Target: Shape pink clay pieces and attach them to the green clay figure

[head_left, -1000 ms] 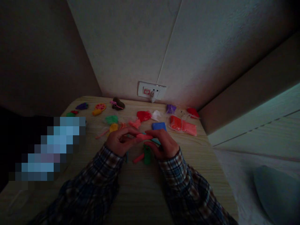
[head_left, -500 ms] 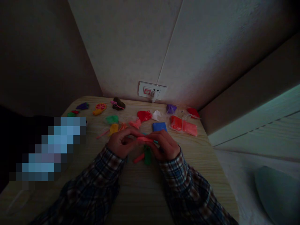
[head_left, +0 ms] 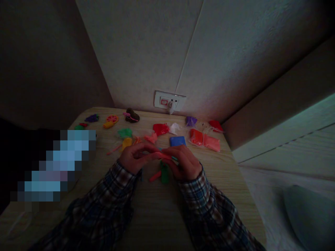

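Note:
My left hand [head_left: 134, 158] and my right hand [head_left: 184, 162] meet over the middle of a pale wooden table [head_left: 157, 205], both in plaid sleeves. Their fingers pinch the two ends of a pink strip of modelling clay [head_left: 162, 156], held just above the table. Under the hands lie a green clay piece [head_left: 164, 175] and a short red clay roll [head_left: 155, 176]. A blue clay block [head_left: 178, 141] sits just behind my right hand.
Many coloured clay pieces and packets lie across the back of the table, among them a red lump [head_left: 160, 129], an orange-pink packet [head_left: 205, 139] and a green piece [head_left: 125, 132]. A wall socket [head_left: 169, 100] is behind. A blurred-out patch covers the left.
The hands have drawn slightly closer together around the pink strip, which looks shorter and more covered by the fingers. Everything on the table stays put.

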`<state>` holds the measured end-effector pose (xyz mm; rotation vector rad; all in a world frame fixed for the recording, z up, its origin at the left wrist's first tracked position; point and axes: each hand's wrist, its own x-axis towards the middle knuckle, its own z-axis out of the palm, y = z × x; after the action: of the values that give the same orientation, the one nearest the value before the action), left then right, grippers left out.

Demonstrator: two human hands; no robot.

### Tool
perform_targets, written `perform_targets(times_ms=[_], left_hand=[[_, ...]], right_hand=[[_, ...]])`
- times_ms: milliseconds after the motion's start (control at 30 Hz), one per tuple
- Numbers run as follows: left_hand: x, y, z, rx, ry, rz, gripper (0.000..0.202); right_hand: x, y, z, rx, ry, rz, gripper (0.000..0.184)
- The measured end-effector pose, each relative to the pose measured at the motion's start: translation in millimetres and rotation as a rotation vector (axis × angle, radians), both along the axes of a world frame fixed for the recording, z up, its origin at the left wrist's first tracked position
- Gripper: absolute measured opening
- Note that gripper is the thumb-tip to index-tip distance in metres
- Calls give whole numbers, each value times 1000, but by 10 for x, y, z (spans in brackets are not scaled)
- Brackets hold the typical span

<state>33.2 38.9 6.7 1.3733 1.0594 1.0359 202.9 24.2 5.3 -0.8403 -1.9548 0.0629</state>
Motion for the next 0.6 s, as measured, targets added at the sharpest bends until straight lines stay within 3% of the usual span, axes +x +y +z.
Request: perform_targets(times_ms=[133,267,600], left_hand=[[-5,7,-16,26,-39,6,15],[6,-22,0,19,-20,-14,23],[23,-70,83,-49,30,45,18]], right_hand=[[-4,4,4,5,1,-19,11],[-1,5,12,13,17,-49,8],[-6,-6,14,-23,15,25,11]])
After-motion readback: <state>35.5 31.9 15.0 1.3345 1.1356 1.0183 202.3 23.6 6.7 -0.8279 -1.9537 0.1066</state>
